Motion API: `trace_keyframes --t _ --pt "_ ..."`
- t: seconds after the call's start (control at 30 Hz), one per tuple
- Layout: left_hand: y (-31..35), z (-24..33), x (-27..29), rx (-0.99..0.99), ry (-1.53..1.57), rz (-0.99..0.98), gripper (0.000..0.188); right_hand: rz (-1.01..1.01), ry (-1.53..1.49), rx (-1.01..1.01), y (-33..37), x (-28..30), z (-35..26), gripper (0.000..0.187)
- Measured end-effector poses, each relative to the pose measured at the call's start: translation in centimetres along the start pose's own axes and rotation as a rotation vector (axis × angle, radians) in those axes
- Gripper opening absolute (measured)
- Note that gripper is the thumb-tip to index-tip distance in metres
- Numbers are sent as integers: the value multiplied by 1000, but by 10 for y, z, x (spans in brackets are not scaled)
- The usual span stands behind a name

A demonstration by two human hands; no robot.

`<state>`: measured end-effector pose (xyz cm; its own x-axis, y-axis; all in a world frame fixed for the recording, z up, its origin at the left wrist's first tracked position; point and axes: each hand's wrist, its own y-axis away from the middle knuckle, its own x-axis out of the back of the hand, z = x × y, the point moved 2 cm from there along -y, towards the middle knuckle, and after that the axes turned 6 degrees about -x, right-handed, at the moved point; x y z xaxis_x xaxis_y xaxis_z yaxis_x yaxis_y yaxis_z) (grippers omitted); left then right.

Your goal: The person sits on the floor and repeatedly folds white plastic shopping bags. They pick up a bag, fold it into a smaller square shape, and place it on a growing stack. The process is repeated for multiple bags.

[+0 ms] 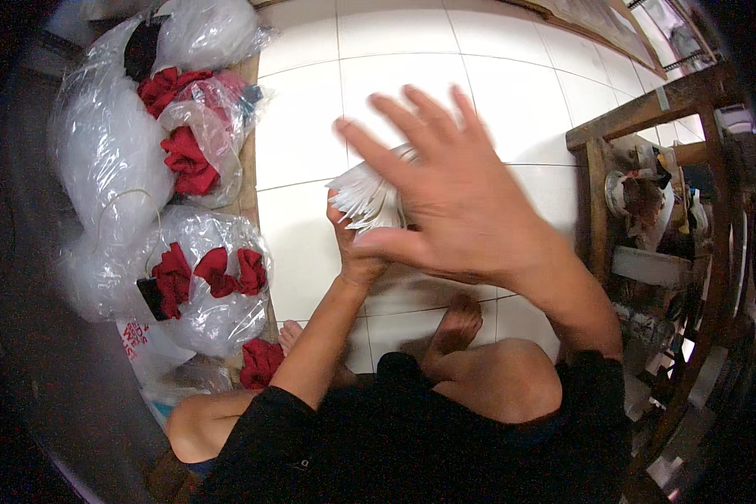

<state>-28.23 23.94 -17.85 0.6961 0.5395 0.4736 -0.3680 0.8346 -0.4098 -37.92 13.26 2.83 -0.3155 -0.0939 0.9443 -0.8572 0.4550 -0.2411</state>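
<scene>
A thick bundle of thin white sheets [364, 198], its edges fanned apart, is gripped in my left hand [358, 262] in front of me. What the sheets are exactly, I cannot tell. My right hand [458, 197] is held over the bundle with its fingers spread and nothing in it; the fingertips are slightly blurred. It covers the right part of the bundle, and I cannot tell whether it touches the sheets. Most of my left fingers are hidden behind the bundle.
Clear plastic bags [113, 160] lie along the left, with crumpled red cloth pieces [189, 160] among them. Beneath my hands are white floor tiles [302, 126] and my bare feet [459, 323]. At right stands a wooden frame [596, 189] with cluttered items inside.
</scene>
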Motion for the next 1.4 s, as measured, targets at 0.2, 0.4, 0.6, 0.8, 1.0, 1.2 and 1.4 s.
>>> trace_keyframes --t 0.2,0.4,0.6,0.8,1.0,1.2,1.4 --pt "0 -5 -3 40 39 4 103 -43 43 6 -3 -40 -6 88" --pt "-7 15 3 58 37 -13 103 -17 88 -77 0 -39 5 94" --pt "4 -5 -13 -42 175 117 120 -144 136 -255 0 -30 23 95" --pt "3 -8 -10 -103 -61 -41 113 -27 173 -198 -5 -31 15 98" --pt "25 -26 -24 267 316 -77 98 49 35 -139 -11 -30 5 97" --pt "16 -35 0 109 -48 -116 91 239 -3 -111 -21 12 -1 97" --pt "9 -26 -3 -64 -162 -42 95 237 -14 -138 -23 24 12 91"
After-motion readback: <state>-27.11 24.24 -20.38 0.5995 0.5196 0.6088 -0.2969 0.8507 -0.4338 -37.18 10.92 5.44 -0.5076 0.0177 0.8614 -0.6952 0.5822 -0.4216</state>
